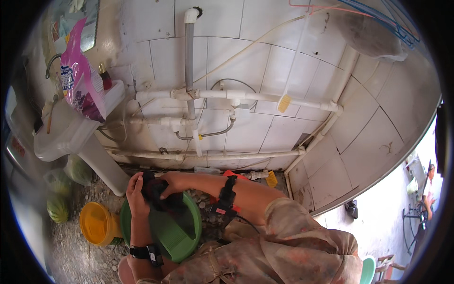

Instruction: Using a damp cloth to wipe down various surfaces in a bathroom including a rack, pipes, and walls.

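Above a green basin (196,213) on the pebbled floor, a dark, bunched-up cloth (153,188) is held between both hands. My left hand (135,195) grips its left side, with the fingers pointing up. From the right, my right hand (171,182) closes round the cloth, thumb toward me. Part of the cloth hangs down over the basin. A green ridged washboard (172,235) lies in the basin. The exact kind of cloth cannot be made out. Black straps with small devices sit on both forearms.
Left of the basin stands a yellow bucket (97,225); melons (58,208) lie beyond it. A white pedestal sink (71,132) carries a pink-purple bag (82,78). White pipes (217,93) run along the tiled wall, where a yellow-headed brush (283,103) hangs. Another person (429,191) is far right.
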`<act>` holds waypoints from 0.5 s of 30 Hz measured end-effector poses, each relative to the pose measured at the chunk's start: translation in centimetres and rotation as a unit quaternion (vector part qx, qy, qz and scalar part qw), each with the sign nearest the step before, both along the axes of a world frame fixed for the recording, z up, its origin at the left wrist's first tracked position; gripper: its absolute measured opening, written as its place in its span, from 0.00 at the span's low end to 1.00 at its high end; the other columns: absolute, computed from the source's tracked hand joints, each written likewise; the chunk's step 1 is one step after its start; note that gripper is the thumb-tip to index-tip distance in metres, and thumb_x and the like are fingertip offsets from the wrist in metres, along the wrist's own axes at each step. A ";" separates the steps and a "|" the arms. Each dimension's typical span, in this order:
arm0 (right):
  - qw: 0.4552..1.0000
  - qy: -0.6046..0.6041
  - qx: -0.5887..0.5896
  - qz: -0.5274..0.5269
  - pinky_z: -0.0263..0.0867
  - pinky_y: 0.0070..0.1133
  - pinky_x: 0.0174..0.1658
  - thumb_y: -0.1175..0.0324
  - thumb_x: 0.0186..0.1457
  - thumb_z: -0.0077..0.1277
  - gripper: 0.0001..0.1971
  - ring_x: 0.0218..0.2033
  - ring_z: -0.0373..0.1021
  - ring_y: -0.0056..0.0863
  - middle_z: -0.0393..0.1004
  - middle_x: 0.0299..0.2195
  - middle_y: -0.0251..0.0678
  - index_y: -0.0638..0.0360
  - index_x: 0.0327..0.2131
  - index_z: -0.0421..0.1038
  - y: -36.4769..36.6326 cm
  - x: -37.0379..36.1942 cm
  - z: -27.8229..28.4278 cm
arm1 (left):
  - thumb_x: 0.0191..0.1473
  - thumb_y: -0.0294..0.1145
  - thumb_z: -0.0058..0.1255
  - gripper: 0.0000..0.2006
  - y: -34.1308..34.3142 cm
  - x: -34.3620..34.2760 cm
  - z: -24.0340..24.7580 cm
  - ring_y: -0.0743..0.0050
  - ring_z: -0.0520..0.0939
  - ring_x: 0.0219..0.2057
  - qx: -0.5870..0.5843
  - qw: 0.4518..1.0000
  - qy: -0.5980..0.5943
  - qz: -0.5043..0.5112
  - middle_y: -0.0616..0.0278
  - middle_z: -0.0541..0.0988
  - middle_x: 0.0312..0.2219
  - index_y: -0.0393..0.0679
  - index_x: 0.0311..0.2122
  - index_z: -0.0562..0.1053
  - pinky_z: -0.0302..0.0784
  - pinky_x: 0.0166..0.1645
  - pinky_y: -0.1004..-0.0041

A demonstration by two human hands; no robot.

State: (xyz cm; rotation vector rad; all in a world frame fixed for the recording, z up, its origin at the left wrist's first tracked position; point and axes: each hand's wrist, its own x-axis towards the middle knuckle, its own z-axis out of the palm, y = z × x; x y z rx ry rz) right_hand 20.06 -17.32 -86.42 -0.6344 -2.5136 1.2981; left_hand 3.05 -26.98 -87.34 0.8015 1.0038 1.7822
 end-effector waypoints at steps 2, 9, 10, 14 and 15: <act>0.987 -0.139 0.075 -0.010 0.67 0.33 0.43 0.53 0.38 0.64 0.31 0.40 0.72 0.48 0.75 0.39 0.54 0.64 0.44 0.73 -0.9 1.6 2.3 | 0.60 0.30 0.48 0.10 0.1 -0.3 -0.4 0.73 0.78 0.37 -0.020 1.000 -0.003 0.019 0.63 0.76 0.38 0.39 0.44 0.73 0.77 0.40 0.73; 0.987 0.116 -0.062 -0.088 0.67 0.24 0.44 0.71 0.47 0.58 0.17 0.41 0.72 0.27 0.77 0.37 0.39 0.63 0.42 0.73 -0.6 5.7 4.2 | 0.58 0.44 0.51 0.23 -1.0 0.0 -1.6 0.64 0.79 0.43 -0.098 0.949 -0.106 -0.278 0.59 0.76 0.43 0.42 0.54 0.67 0.78 0.47 0.56; 0.958 0.207 -0.175 -0.096 0.67 0.21 0.45 0.77 0.49 0.53 0.15 0.41 0.71 0.23 0.76 0.37 0.32 0.61 0.44 0.72 -1.0 5.3 4.0 | 0.58 0.44 0.51 0.23 -1.5 0.2 -2.1 0.64 0.79 0.43 -0.098 0.949 -0.111 -0.276 0.59 0.76 0.43 0.42 0.54 0.67 0.78 0.47 0.56; 0.954 0.240 0.125 -0.129 0.69 0.21 0.41 0.77 0.52 0.51 0.20 0.37 0.71 0.22 0.75 0.37 0.29 0.56 0.51 0.68 -0.6 6.3 7.7 | 0.56 0.51 0.51 0.31 -2.3 -1.0 -3.3 0.58 0.77 0.46 -0.135 0.953 -0.079 -0.259 0.52 0.72 0.50 0.41 0.59 0.62 0.75 0.49 0.50; 0.946 0.215 0.198 -0.138 0.70 0.21 0.39 0.76 0.53 0.50 0.21 0.35 0.71 0.21 0.74 0.37 0.29 0.55 0.52 0.66 0.2 7.3 9.3 | 0.57 0.49 0.50 0.31 -2.7 -1.5 -3.8 0.56 0.76 0.48 -0.172 0.963 -0.045 -0.203 0.50 0.70 0.52 0.40 0.59 0.61 0.75 0.50 0.50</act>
